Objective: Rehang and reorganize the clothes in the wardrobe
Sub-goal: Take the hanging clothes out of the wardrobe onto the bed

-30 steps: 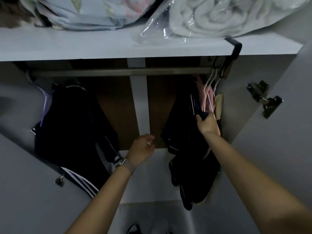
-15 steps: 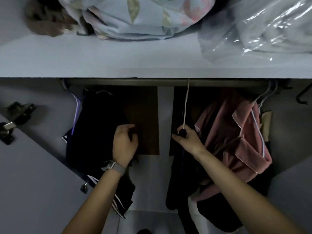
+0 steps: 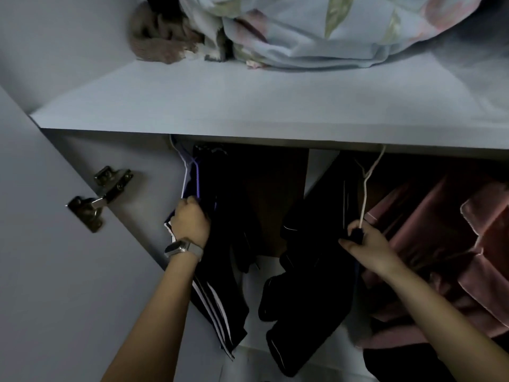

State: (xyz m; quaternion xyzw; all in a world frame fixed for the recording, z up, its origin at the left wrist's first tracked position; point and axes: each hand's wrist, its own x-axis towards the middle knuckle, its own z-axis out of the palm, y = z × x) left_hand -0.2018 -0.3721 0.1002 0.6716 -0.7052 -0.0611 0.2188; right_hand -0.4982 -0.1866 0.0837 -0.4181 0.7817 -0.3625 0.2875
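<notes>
My right hand (image 3: pixel 366 248) grips a white hanger (image 3: pixel 365 194) that carries a black garment (image 3: pixel 308 271); the hanger's hook rises behind the shelf edge, where the rail is hidden. At the left, my left hand (image 3: pixel 191 220), with a watch on its wrist, grips the black garments with white stripes (image 3: pixel 220 299) that hang on purple and white hangers (image 3: pixel 190 175). Pink clothes (image 3: pixel 446 244) hang at the right, just beside my right hand.
A white shelf (image 3: pixel 248 106) above the rail holds a pale floral quilt (image 3: pixel 316 31) and a brown fluffy item (image 3: pixel 157 42). The open left door (image 3: pixel 55 271) carries a metal hinge (image 3: pixel 96 197). A white vertical strip (image 3: pixel 316 172) runs down the brown back panel.
The view has swung left and nearer. My left hand moved left onto the striped black garments and closed on them. My right hand has drawn the hanger with the black garment left, away from the pink clothes.
</notes>
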